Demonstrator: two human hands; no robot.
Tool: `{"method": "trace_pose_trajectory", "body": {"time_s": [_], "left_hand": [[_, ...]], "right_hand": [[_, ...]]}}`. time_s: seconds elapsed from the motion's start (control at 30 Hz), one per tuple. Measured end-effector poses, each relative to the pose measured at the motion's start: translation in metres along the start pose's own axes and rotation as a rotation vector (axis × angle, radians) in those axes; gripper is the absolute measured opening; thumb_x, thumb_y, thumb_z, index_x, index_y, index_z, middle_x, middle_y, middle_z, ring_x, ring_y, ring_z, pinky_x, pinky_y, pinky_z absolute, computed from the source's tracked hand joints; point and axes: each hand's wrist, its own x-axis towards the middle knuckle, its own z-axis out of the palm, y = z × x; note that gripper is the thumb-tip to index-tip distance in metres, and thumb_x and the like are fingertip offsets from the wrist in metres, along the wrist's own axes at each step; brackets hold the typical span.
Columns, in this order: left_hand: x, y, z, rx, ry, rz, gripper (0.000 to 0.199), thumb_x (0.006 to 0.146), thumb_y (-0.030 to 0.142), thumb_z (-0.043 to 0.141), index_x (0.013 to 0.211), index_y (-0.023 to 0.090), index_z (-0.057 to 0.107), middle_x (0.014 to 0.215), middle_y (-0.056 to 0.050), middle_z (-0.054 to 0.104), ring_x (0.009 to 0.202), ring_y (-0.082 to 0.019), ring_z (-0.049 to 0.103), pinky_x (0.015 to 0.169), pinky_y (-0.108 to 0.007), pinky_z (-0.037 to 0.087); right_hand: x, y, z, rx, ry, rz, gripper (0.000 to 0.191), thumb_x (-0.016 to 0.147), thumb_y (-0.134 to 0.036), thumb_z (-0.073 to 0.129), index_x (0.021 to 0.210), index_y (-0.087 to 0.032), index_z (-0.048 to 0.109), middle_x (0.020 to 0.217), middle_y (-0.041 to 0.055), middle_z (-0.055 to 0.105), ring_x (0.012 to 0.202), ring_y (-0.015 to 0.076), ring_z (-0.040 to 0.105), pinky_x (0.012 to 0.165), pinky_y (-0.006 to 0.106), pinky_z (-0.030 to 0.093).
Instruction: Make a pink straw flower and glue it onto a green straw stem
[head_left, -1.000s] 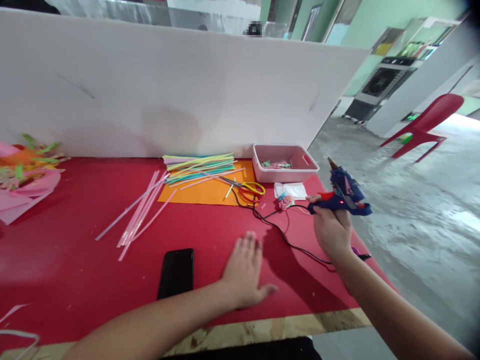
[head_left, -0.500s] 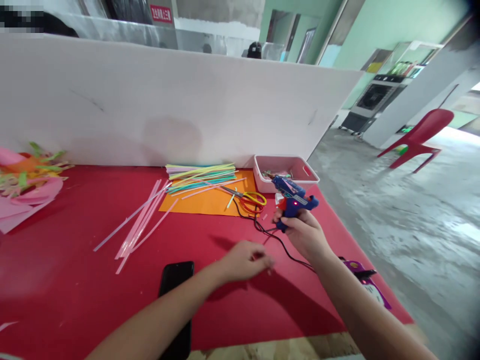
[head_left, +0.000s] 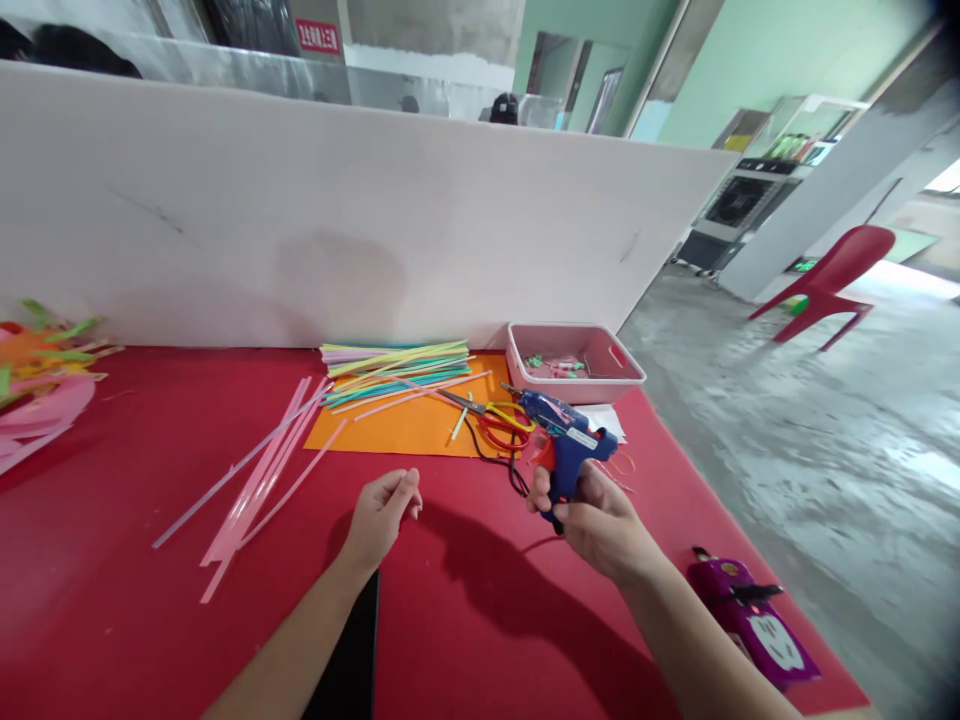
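Observation:
My right hand (head_left: pixel 596 515) grips the handle of a blue hot glue gun (head_left: pixel 574 450), its nozzle pointing up and to the left. My left hand (head_left: pixel 384 510) is raised over the red table with its fingers pinched together; whether anything small sits between them I cannot make out. A black phone (head_left: pixel 349 660) lies partly hidden beneath my left forearm. Left of that hand lie pink straw-like strips (head_left: pixel 262 490). Beyond the glue gun, scissors (head_left: pixel 495 415) with yellow and red handles rest on an orange sheet (head_left: pixel 390 435).
A bundle of coloured strips (head_left: pixel 397 370) lies across the orange sheet. Behind the glue gun stands a pink basket (head_left: pixel 577 385) holding small pieces. A purple power strip (head_left: pixel 750 620) sits near the right edge. Pink and orange paper craft (head_left: pixel 45 400) is at left. A white panel (head_left: pixel 450 220) closes the back.
My left hand has moved left, away from the glue gun, towards the pink strips. My right hand has lowered the glue gun slightly. The view has shifted, showing more of the power strip.

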Motion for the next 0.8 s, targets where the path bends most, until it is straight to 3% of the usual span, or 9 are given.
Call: {"method": "trace_pose_trajectory", "body": {"time_s": [0.2, 0.33, 0.5, 0.63, 0.7, 0.8], "left_hand": [[0.011, -0.008, -0.008, -0.099, 0.113, -0.042, 0.028, 0.088, 0.046, 0.058, 0.081, 0.018, 0.062, 0.059, 0.003, 0.058, 0.054, -0.01, 0.05, 0.053, -0.022, 0.039], [0.016, -0.009, -0.008, -0.146, 0.156, -0.073, 0.027, 0.082, 0.041, 0.066, 0.096, 0.019, 0.061, 0.076, 0.0, 0.068, 0.063, -0.012, 0.059, 0.06, -0.023, 0.048], [0.015, -0.006, -0.008, -0.166, 0.151, -0.126, 0.033, 0.079, 0.042, 0.071, 0.1, 0.016, 0.065, 0.091, -0.007, 0.075, 0.071, -0.014, 0.066, 0.069, -0.027, 0.054], [0.014, -0.003, -0.008, -0.168, 0.131, -0.158, 0.038, 0.074, 0.045, 0.076, 0.096, 0.015, 0.069, 0.093, -0.011, 0.078, 0.08, -0.018, 0.07, 0.078, -0.031, 0.055], [0.013, -0.001, -0.007, -0.163, 0.117, -0.167, 0.039, 0.071, 0.045, 0.079, 0.093, 0.014, 0.07, 0.088, -0.011, 0.078, 0.08, -0.02, 0.071, 0.076, -0.031, 0.055], [0.013, -0.001, -0.006, -0.144, 0.104, -0.168, 0.041, 0.069, 0.048, 0.08, 0.091, 0.014, 0.071, 0.069, -0.005, 0.074, 0.066, -0.017, 0.067, 0.063, -0.026, 0.051]], "right_hand": [[0.0, 0.022, -0.014, -0.255, 0.036, 0.004, 0.022, 0.074, -0.036, 0.071, 0.085, -0.021, 0.061, 0.078, 0.003, 0.063, 0.073, 0.0171, 0.058, 0.068, 0.031, 0.048], [-0.008, 0.035, -0.021, -0.546, 0.076, -0.018, 0.019, 0.084, -0.035, 0.061, 0.097, -0.02, 0.06, 0.078, 0.0025, 0.06, 0.067, 0.0163, 0.055, 0.063, 0.03, 0.045], [-0.019, 0.039, -0.031, -0.942, 0.004, -0.076, 0.042, 0.074, -0.017, 0.061, 0.116, -0.021, 0.061, 0.105, 0.0099, 0.066, 0.097, 0.0287, 0.058, 0.092, 0.049, 0.044], [-0.029, 0.041, -0.04, -1.164, -0.084, -0.073, 0.056, 0.066, -0.004, 0.05, 0.118, -0.021, 0.062, 0.106, 0.0114, 0.066, 0.101, 0.0336, 0.059, 0.096, 0.06, 0.043], [-0.031, 0.038, -0.041, -1.246, -0.127, -0.071, 0.067, 0.062, 0.001, 0.046, 0.122, -0.024, 0.062, 0.11, 0.0116, 0.065, 0.106, 0.0335, 0.06, 0.099, 0.057, 0.046], [-0.022, 0.018, -0.036, -1.342, -0.2, -0.083, 0.074, 0.061, 0.005, 0.046, 0.126, -0.027, 0.062, 0.119, 0.0106, 0.065, 0.114, 0.0298, 0.061, 0.103, 0.043, 0.05]]}}
